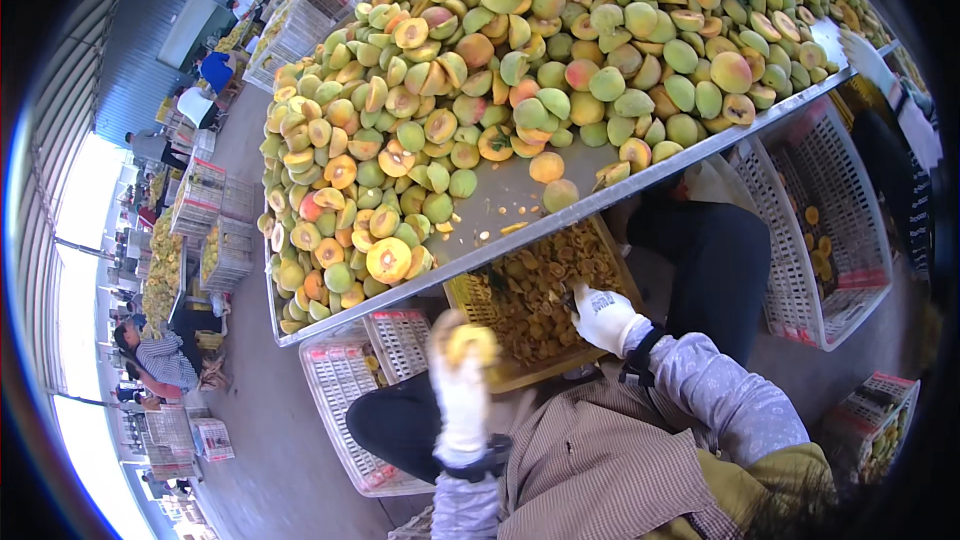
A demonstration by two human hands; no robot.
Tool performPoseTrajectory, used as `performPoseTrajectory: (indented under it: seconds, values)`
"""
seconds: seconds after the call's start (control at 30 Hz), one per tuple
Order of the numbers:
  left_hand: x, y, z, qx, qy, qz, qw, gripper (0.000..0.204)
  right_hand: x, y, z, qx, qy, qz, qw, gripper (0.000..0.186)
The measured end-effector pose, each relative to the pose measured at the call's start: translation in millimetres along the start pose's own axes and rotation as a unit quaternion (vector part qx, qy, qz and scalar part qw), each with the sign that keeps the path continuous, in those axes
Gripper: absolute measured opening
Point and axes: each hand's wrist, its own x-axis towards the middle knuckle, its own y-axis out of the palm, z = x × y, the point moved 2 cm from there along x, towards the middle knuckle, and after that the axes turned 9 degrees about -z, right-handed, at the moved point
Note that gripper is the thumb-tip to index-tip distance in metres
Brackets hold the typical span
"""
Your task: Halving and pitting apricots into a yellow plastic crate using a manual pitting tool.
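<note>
My left hand (460, 390), in a white glove and smeared by motion, is closed round a yellow peach half (470, 344) to the left of the yellow crate. My gloved right hand (606, 320) is curled over the right part of that crate, gripping a small dark tool (574, 298) whose kind I cannot make out. The yellow crate (530, 380) sits between my legs, filled with brownish-yellow peach pits and scraps (540, 290). Above both hands, a metal table (520, 192) carries a big heap of green and yellow peaches, many cut in half (388, 260).
White plastic crates stand at my left (345, 420) and right (850, 290), the right one with some peach halves inside. At the far right, another person's gloved hand (868, 62) is by the table edge. People and stacked crates (215, 190) line the hall on the left.
</note>
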Motion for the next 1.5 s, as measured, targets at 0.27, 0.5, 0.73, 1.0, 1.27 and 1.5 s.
performPoseTrajectory:
  seconds: [0.27, 0.5, 0.73, 1.0, 1.27, 1.5]
  values:
    - [78, -195, -6, 0.733, -0.018, -0.168, 0.659, 0.07, -12, -1, 18, 0.018, -0.016, 0.028, 0.999, 0.032]
    - [177, 9, -20, 0.575, 0.293, -0.001, 0.764, 0.028, -9, 8, 12, 0.003, -0.02, 0.038, 0.999, 0.034]
    - [211, 72, 19, 0.665, 0.184, 0.045, 0.722, 0.049, -9, 0, 20, 0.005, -0.005, 0.052, 0.999, 0.037]
    - [193, 59, 12, 0.457, 0.209, 0.201, 0.841, 0.062, -8, -6, 27, 0.058, -0.048, -0.03, 0.997, 0.036]
    - [106, 46, -9, -0.428, -0.313, 0.206, 0.822, 0.064, -12, -64, 48, 0.374, -0.009, -0.04, 0.927, 0.046]
    - [50, 54, 19, -0.247, -0.277, 0.048, 0.927, 0.054, -21, -50, 75, 0.179, -0.152, -0.087, 0.968, 0.043]
